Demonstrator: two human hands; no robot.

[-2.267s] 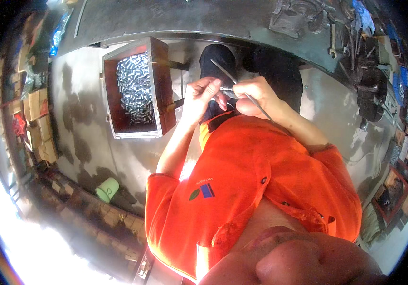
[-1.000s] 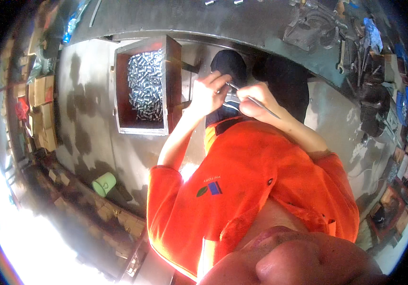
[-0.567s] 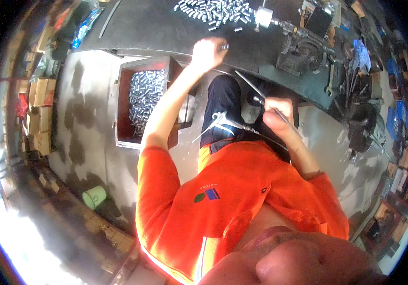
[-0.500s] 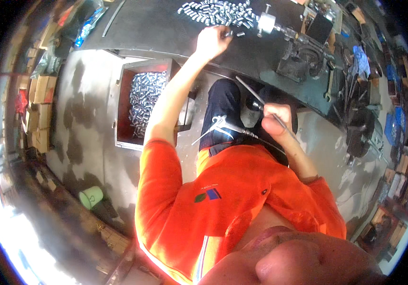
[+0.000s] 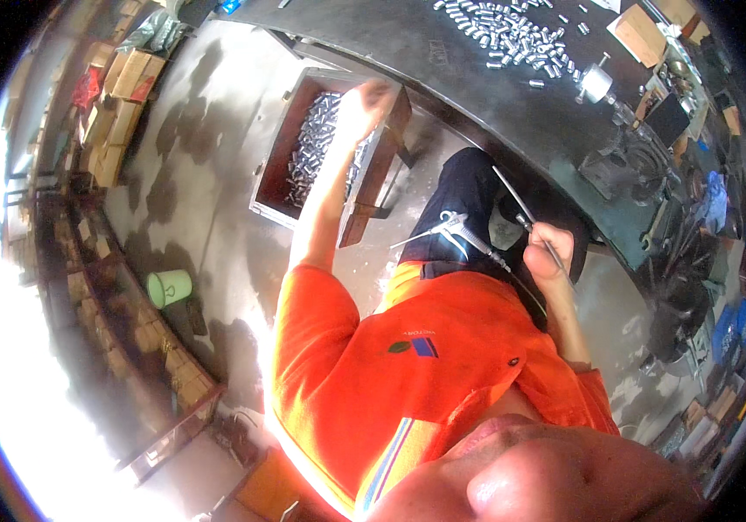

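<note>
My left hand (image 5: 366, 106) is over the far end of an open box (image 5: 270, 178) with a reddish inside, smeared by motion, so I cannot see if it holds anything. Many small shiny metal cylinders (image 5: 316, 130) fill the box below my forearm. My right hand (image 5: 551, 250) is closed around a long thin metal lever bar (image 5: 509, 193), which slants past my knee. Across my lap lies an air blow gun (image 5: 456, 228) with a coiled hose. On the dark workbench (image 5: 373, 56), more metal cylinders (image 5: 512, 39) lie in a loose pile.
Beside the pile stands a silver, round-bodied fixture (image 5: 596, 84). An open-ended wrench (image 5: 654, 230), a blue cloth (image 5: 715, 202) and dark machine parts crowd the bench's right side. A pale green bucket (image 5: 169, 288) is on the floor at left, near stacked cardboard boxes (image 5: 116, 122).
My left hand has moved from the bench beside the cylinder pile, left and back over the box. The view has shifted; my right hand stays on the lever bar.
</note>
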